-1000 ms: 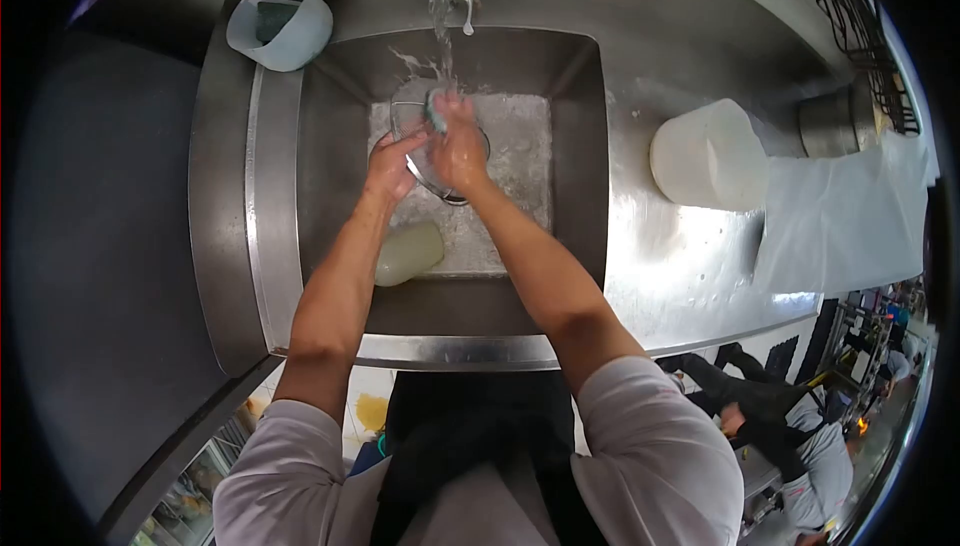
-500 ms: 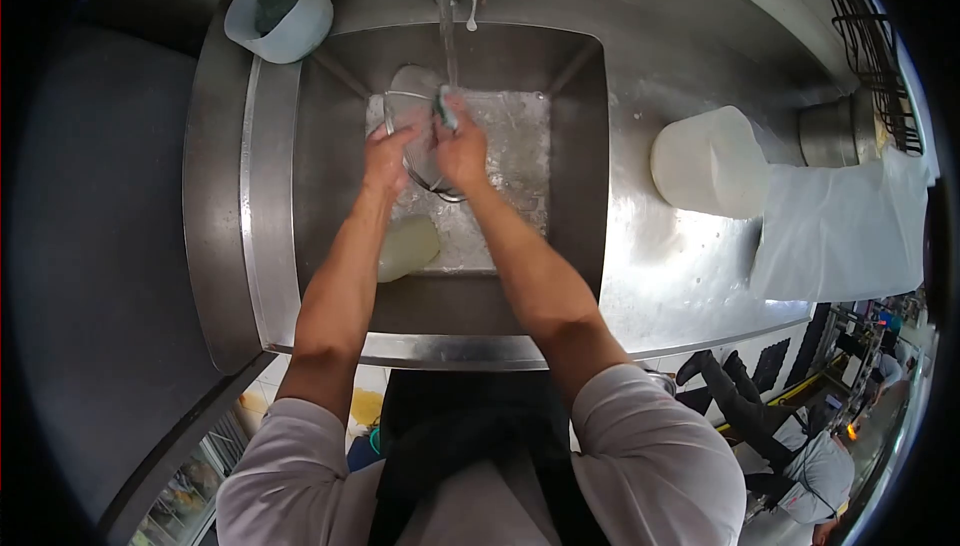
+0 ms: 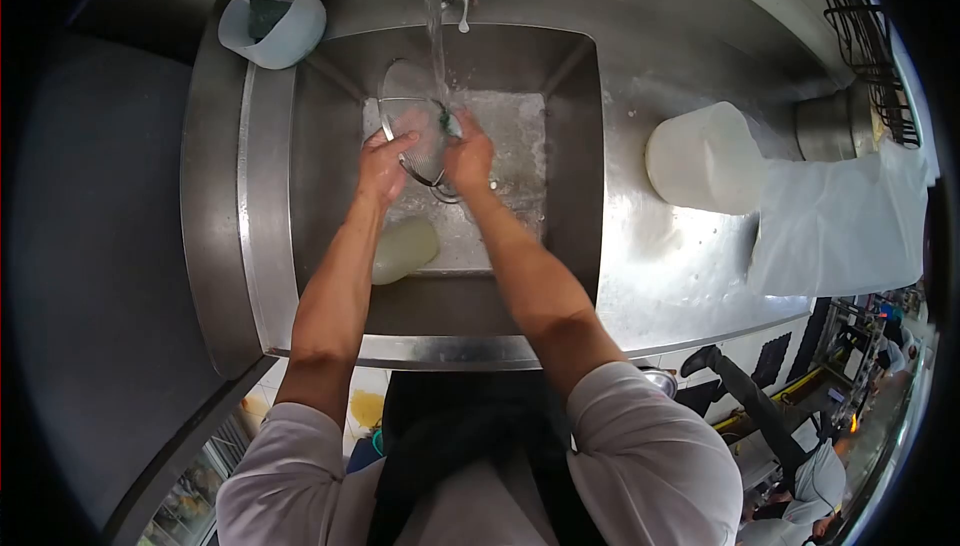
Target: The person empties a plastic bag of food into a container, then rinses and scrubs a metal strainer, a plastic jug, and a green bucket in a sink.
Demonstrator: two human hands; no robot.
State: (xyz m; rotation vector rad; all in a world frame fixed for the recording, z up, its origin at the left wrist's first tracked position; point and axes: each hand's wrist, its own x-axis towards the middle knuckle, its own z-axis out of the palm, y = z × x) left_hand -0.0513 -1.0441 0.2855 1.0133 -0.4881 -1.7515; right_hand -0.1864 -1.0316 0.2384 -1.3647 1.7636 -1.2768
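Gripping a round, fine-mesh metal strainer (image 3: 430, 149), tilted inside the boxy steel sink (image 3: 575, 156), by its rim in a half-curled left hand (image 3: 382, 168); clutching a green pad (image 3: 446, 120) beside the mesh in a curled right hand (image 3: 469, 158).

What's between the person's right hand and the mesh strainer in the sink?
A greenish scrubbing pad, held in the right hand, comes between it and the strainer. The head view shows this, though not clearly whether they touch.
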